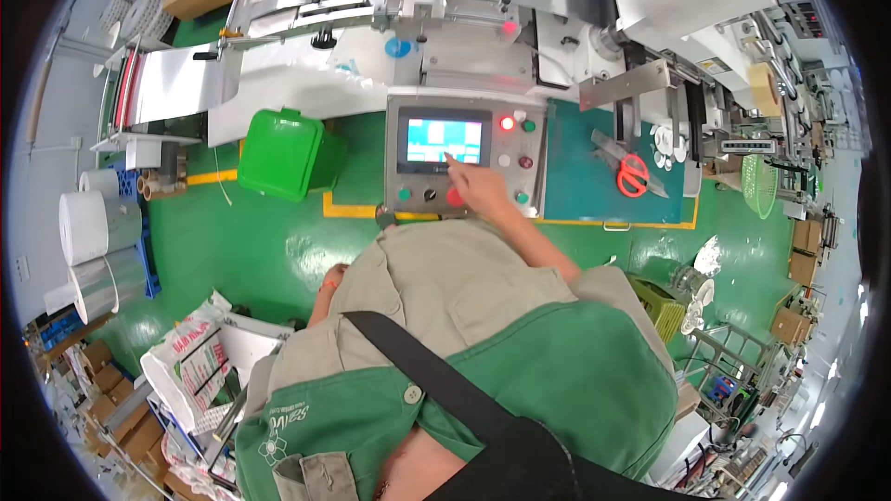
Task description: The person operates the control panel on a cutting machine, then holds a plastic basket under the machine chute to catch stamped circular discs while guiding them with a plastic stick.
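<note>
My right hand [481,189] reaches over a metal control panel [393,144], holding nothing. Its index finger is stretched out and its tip is at the lower part of the lit touchscreen [444,134]; the other fingers look curled. Around the screen sit a glowing red light [507,122], a green button [405,194] and a black rotary switch [430,195]. A red button [454,196] lies beside my hand, partly covered by it. Low at my left side is my left hand [335,275], mostly hidden by my clothing, so its fingers do not show clearly.
A green bin [283,154] stands on the floor left of the panel. On a teal mat [580,176] to the right lie orange-handled scissors [633,176] and white scraps [666,144]. The machine's metal frame [353,14] spans the far side. White film rolls [83,227] stand at left.
</note>
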`<state>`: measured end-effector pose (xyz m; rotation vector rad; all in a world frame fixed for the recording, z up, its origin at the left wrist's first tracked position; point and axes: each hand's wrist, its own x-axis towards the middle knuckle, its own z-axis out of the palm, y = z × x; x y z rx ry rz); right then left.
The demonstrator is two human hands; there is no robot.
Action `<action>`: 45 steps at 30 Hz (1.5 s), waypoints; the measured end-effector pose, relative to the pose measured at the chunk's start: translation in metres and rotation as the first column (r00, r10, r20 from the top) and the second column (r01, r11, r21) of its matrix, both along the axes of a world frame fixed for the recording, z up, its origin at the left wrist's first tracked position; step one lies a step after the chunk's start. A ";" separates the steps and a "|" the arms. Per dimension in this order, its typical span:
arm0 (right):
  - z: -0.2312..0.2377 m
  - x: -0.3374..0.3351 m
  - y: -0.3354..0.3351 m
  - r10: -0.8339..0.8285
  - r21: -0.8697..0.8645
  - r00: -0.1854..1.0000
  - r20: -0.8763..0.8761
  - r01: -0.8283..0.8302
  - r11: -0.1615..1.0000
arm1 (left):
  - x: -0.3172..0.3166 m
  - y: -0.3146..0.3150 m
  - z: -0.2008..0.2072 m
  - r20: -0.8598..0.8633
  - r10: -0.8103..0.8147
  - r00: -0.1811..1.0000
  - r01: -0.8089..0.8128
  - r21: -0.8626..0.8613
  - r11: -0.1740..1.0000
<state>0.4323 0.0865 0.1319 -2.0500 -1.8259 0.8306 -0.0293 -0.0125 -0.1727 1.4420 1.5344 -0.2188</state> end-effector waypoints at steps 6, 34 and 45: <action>-0.005 -0.030 -0.002 0.100 0.049 0.992 -0.071 -0.096 0.994 | 0.001 -0.003 -0.002 0.124 0.033 0.992 -0.031 -0.019 0.999; 0.103 0.160 0.317 -0.291 0.496 0.889 0.355 0.084 0.864 | 0.030 0.012 0.021 0.024 0.169 0.985 -0.167 -0.049 0.985; 0.088 0.114 0.357 -0.064 0.170 0.876 0.478 -0.021 0.985 | 0.038 -0.011 0.025 -0.016 0.298 0.954 -0.298 -0.111 0.948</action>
